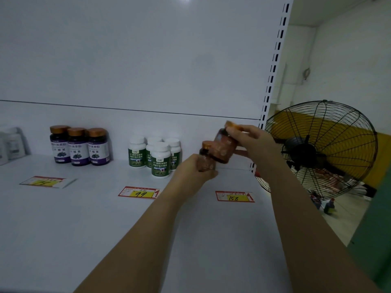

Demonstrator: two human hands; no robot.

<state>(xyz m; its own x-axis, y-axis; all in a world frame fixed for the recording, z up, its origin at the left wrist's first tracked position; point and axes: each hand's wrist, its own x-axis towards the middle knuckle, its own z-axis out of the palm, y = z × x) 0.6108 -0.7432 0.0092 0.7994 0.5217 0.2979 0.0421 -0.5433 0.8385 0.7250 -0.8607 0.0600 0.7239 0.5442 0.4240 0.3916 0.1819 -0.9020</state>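
Broadly, the white shelf [84,229] lies open toward the camera from both hands. Its back panel [148,60] rises directly behind the fingers. Beyond the right hand [251,142] stands the black-caged fan [317,149]. The slotted upright [273,70] between them marks the shelf's side edge.

Left of the left hand [190,172], the white bottles [160,159] with green labels stand near. The purple-labelled bottles [79,146] stand further left, well apart. The price tag marked 158 [233,196] lies on the shelf nearer the camera than the fingers.

Left fingers [208,174] are curled round the lower brown bottle [206,160]. It is upright, copper cap on top. The hand hides its base, so contact with the shelf cannot be told.

Right fingers [234,130] grip the upper brown bottle [224,149] at its copper cap. This amber bottle is tilted, cap leaning up and right. It sits just above the lower one; whether they touch cannot be told.
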